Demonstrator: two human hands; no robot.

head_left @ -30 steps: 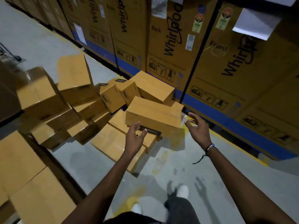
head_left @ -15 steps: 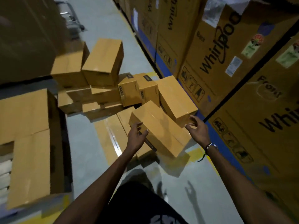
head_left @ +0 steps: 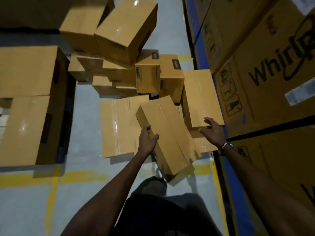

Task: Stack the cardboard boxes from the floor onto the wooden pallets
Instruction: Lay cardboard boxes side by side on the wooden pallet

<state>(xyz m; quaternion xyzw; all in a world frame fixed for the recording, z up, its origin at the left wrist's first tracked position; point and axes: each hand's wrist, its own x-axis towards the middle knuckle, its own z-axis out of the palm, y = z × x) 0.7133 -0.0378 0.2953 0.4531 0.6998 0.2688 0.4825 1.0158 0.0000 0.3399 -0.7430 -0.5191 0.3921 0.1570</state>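
A loose heap of tan cardboard boxes [head_left: 126,29] lies on the grey floor ahead of me. The nearest box [head_left: 167,133] is long and rests tilted on flatter boxes [head_left: 119,126]. My left hand [head_left: 147,141] touches its left edge, thumb on the top face, fingers relaxed. My right hand [head_left: 213,132] hovers spread at the box's right side, by the near corner of another box [head_left: 199,97]; contact there is unclear. On the left, boxes [head_left: 25,103] sit stacked on a pallet, with pale slats [head_left: 2,120] showing at the frame edge.
Tall printed appliance cartons [head_left: 272,74] with a blue band along the bottom wall off the right side. Yellow floor lines [head_left: 81,176] cross the grey floor in front of the pallet. My leg and shoe [head_left: 153,184] are directly below the tilted box.
I have stepped closer and turned left, so I look more steeply down on the heap. Both hands reached in; the left now touches the tilted box.
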